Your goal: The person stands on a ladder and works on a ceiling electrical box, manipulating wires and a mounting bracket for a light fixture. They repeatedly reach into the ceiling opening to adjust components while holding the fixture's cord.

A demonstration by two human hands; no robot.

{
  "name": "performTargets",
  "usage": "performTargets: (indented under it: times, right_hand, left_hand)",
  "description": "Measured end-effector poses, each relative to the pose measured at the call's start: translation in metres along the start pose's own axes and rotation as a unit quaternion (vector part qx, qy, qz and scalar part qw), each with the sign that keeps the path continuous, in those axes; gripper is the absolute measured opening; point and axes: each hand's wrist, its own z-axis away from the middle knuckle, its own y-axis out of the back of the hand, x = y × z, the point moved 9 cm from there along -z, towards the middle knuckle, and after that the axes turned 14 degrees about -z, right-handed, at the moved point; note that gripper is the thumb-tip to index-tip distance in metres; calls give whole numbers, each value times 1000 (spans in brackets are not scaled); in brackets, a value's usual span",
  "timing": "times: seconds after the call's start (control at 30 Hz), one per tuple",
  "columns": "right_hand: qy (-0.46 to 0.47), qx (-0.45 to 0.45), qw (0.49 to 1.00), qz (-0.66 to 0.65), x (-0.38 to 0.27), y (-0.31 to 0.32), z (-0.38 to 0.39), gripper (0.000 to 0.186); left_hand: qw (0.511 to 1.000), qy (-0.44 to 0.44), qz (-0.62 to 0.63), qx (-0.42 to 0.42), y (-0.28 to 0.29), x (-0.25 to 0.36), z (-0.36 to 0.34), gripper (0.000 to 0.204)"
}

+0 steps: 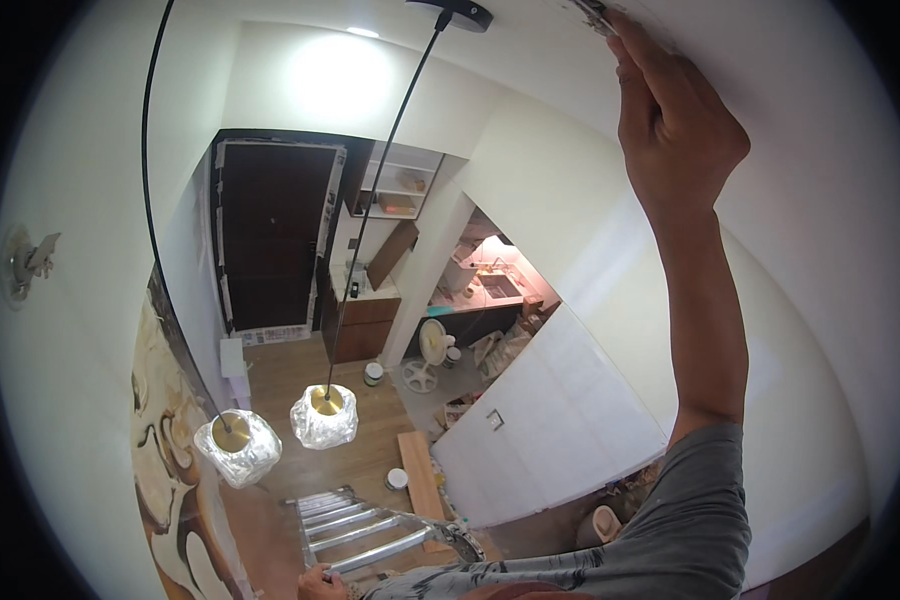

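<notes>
Right hand (682, 125) up now, I see its grip closed on a grey metal tool (594, 15) at the white ceiling (535, 50); left hand (320, 583) by the silver metal ladder (382, 551), grip unclear. Below, round white tubs (397, 479), contents indistinct.

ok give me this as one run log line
left hand: at ladder, grip unclear | right hand: raised to ceiling, appears to pinch metallic piece | nearby: two hanging pendant lamps

Pendant lamps (332, 427), dark door (275, 230) and kitchen sink (501, 287) show a home.
</notes>
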Motion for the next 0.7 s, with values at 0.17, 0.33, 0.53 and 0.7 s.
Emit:
performTargets:
  times: [0.17, 0.33, 0.53, 0.7]
  right_hand:
    - [32, -5, 999, 28, -6, -4, -3, 22]
    - [30, -67, 995, 71, -5, -10, -3, 25]
    - [40, -125, 989, 70, -23, -14, -16, 25]
    - [19, -147, 987, 53, -25, -17, -18, 24]
  left_hand:
    - [1000, 26, -6, -2, 11, 9, 5, 29]
    - [999, 38, -34, -17, 3, 6, 1, 29]
    - [998, 42, -38, -20, -13, -7, -6, 33]
    - [997, 45, -56, -25, -9, -4, -3, 30]
